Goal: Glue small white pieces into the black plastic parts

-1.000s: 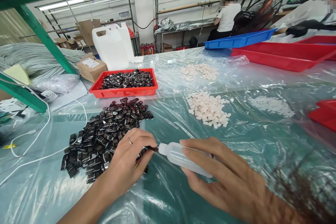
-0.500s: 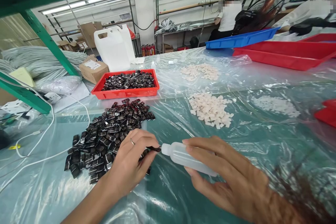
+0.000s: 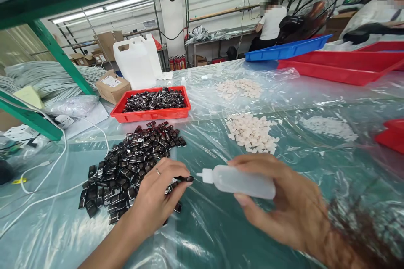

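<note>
My left hand (image 3: 156,199) pinches a small black part (image 3: 186,179) between thumb and fingers, at the right edge of a heap of black parts (image 3: 132,164) on the plastic-covered table. My right hand (image 3: 284,204) grips a small translucent squeeze bottle (image 3: 243,181), lying sideways with its white nozzle pointing left at the black part. A short gap separates nozzle and part.
A red tray (image 3: 151,114) of black parts stands behind the heap. Piles of pale small pieces (image 3: 252,132) lie mid-table, more red and blue trays (image 3: 341,65) at the right. White jugs (image 3: 135,63), a cardboard box and white cables (image 3: 47,168) sit left. Other people work at the back.
My right hand has drawn the bottle back to the right and slightly up, so its nozzle no longer touches the black part. My left hand has stayed put.
</note>
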The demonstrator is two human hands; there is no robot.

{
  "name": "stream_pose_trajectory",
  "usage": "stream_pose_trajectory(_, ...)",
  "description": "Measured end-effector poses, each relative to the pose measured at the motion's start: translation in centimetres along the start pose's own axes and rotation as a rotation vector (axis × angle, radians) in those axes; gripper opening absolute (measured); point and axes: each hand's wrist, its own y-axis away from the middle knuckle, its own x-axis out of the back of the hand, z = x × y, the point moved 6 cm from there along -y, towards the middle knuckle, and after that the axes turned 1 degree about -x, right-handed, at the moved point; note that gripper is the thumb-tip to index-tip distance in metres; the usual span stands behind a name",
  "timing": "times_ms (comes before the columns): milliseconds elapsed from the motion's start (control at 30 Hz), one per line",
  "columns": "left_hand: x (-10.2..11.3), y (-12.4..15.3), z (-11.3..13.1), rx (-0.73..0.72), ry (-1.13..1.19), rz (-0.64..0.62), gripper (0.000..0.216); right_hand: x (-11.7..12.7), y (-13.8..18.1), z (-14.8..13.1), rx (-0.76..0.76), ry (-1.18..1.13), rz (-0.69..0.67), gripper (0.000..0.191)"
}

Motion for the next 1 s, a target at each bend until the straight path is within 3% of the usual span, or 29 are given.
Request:
stream_pose_trajectory(133,-0.2,0.3,-0.4,0.022,0.004,-0.003,0.013,-0.1,-0.3,4.6,-0.363,-0.355,0.073,0.033)
stream_pose_trajectory(233,-0.4,0.4,-0.3,0.012,0.047,0.000,0.012,-2.6,0.8,7.5,-0.656,-0.558,-0.048,0.039)
stream_pose_trajectory(333,-0.5,0.5,-0.3,0.018,0.075,0.006,0.012,-5.3,1.8,8.4,-0.774,-0.636,-0.190,0.045)
stream_pose_trajectory(433,-0.8,0.8,-0.7,0.035,0.066,-0.023,0.015,-6.8,2.1,7.8,-0.721,-0.561,-0.273,0.038)
stream_pose_trajectory(567,-1.5,1.4,-1.5,0.010,0.025,-0.053,0.020,-7.0,1.9,6.7,-0.619,-0.350,-0.371,0.029)
stream_pose_trajectory(700,-1.4,1.4,-1.6,-0.017,-0.008,-0.025,0.020,-5.3,0.9,7.3,-0.403,-0.161,-0.550,0.060)
stream_pose_trajectory(767,-1.2,1.3,-1.4,-0.015,-0.017,-0.026,0.020,-3.9,0.3,9.0,-0.262,-0.015,-0.612,0.060)
stream_pose_trajectory(800,-1.2,1.3,-1.3,-0.017,-0.024,-0.030,0.020,-3.0,-0.1,10.4,-0.236,0.073,-0.593,0.045)
stream_pose_trajectory(833,-1.2,1.3,-1.1,-0.022,-0.032,-0.032,0.020,-2.0,-0.4,12.0,-0.235,0.169,-0.549,0.033)
stream_pose_trajectory(1000,-1.9,1.4,-1.0,-0.020,-0.041,-0.114,0.019,0.0,-0.2,17.9,-0.231,0.485,-0.469,0.027)
